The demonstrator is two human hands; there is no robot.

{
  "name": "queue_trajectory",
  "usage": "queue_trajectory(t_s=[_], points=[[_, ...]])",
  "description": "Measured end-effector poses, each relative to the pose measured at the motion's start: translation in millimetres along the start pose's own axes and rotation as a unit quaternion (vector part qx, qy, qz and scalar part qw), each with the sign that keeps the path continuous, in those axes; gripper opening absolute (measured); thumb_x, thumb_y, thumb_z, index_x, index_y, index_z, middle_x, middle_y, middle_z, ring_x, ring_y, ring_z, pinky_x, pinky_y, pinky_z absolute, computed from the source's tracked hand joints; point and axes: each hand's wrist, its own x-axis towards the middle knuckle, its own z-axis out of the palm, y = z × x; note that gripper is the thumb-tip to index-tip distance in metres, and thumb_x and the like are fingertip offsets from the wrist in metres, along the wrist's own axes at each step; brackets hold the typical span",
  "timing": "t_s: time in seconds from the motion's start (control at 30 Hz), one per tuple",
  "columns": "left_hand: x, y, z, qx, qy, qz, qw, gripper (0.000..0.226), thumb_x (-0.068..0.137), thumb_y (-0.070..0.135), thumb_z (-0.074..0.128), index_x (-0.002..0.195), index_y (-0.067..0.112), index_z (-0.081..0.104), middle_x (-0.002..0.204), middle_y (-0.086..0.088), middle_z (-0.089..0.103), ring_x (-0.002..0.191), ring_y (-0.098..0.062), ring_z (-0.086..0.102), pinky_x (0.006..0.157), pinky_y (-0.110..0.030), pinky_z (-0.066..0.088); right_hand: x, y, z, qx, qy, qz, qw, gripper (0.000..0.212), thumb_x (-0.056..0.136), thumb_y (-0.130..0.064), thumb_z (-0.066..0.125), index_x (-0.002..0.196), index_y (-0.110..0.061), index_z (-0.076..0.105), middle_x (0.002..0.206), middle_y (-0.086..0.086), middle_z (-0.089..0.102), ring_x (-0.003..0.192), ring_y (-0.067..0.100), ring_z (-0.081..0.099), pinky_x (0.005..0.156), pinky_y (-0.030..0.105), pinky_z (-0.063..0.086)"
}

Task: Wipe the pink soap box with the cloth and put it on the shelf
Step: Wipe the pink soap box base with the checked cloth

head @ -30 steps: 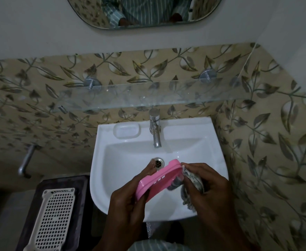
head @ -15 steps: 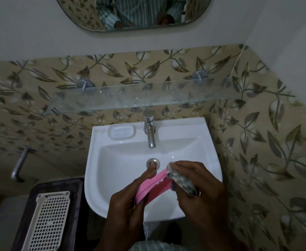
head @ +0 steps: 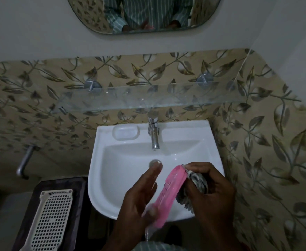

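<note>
The pink soap box [head: 166, 192] is held on edge over the front of the white sink [head: 126, 171], its slotted face turned left. My left hand [head: 139, 200] grips its near lower end, fingers stretched toward the drain. My right hand [head: 210, 192] presses a bunched grey patterned cloth [head: 195, 185] against the box's right side and far tip. The glass shelf [head: 148, 98] runs along the tiled wall above the tap and carries nothing.
A chrome tap [head: 154, 134] stands at the sink's back, with a moulded soap recess [head: 126, 133] to its left. A white perforated basket [head: 52, 220] lies on a dark stand at lower left. A metal pipe [head: 24, 162] sticks out of the left wall. A mirror [head: 145, 13] hangs above.
The soap box has turned from lying flatter to standing steeper on edge. My right hand with the cloth has slid along it toward its far tip, and my left fingers have stretched out.
</note>
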Motion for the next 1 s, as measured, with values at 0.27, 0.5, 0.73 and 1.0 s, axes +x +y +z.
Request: queue_trajectory(t_s=[0.27,0.5,0.73,1.0], points=[[15,3,-7,-0.338,0.041,-0.255,0.905,0.087,0.082,0.072,0.052,0.146,0.012,0.053,0.135,-0.028,0.068,0.114,-0.044,0.072,0.098,-0.058,0.055,-5,4,2,-0.111,-0.065,-0.023,0.991,0.015,0.073,0.0,0.079,0.084,-0.002,0.069,0.086,0.006,0.069,0.078,0.02,0.069,0.067,0.039,0.059],[3,-11,-4,-0.203,0.096,-0.336,0.915,0.058,0.085,0.054,0.074,0.115,0.005,0.078,0.104,-0.02,0.078,0.092,-0.035,0.075,0.088,-0.052,0.061,0,20,18,-0.329,-0.118,0.076,0.934,0.016,0.07,0.007,0.079,0.077,-0.003,0.068,0.079,0.011,0.063,0.069,0.022,0.06,0.065,0.032,0.051],[23,-15,-15,-0.233,0.166,-0.278,0.917,0.061,0.092,0.06,0.06,0.122,0.008,0.074,0.108,-0.023,0.075,0.091,-0.039,0.072,0.079,-0.046,0.064,8,18,40,-0.332,-0.157,0.107,0.924,0.018,0.069,0.003,0.08,0.077,-0.008,0.067,0.078,0.006,0.063,0.069,0.019,0.061,0.066,0.034,0.054],[40,-24,-41,-0.355,0.122,-0.272,0.886,0.058,0.089,0.059,0.062,0.115,0.009,0.08,0.105,-0.022,0.078,0.082,-0.035,0.078,0.071,-0.045,0.065,14,-20,40,-0.239,-0.112,0.025,0.964,0.038,0.065,0.001,0.083,0.083,-0.025,0.062,0.074,-0.005,0.067,0.059,0.009,0.063,0.054,0.013,0.049]])
